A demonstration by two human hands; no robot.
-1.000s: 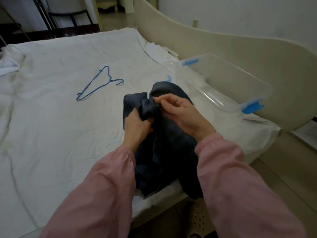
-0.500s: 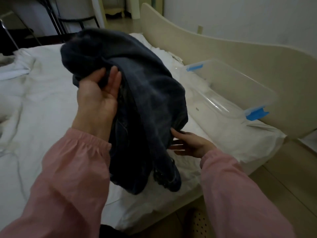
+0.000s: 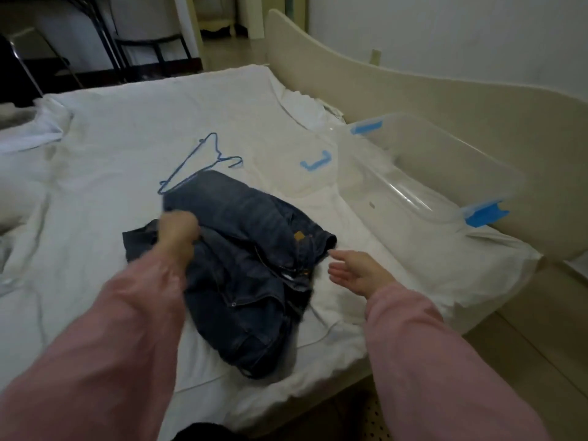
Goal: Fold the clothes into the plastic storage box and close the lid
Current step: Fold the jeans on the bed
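Dim, flat indoor light softens your view, your left hand (image 3: 178,230) blurred by motion, the wide-angle edges bowed.

Matt blue denim jeans (image 3: 241,249), glossy clear plastic box (image 3: 423,173), wrinkled white cloth sheet (image 3: 127,128)

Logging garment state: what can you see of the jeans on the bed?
The jeans are dark blue denim, crumpled in an unfolded heap on the white sheet near the bed's front edge. A tan waistband patch and an open fly show. The left hand grips a bunch of fabric at their left side; the right hand is open beside the waistband, not touching. Their far edge reaches the blue wire hanger.
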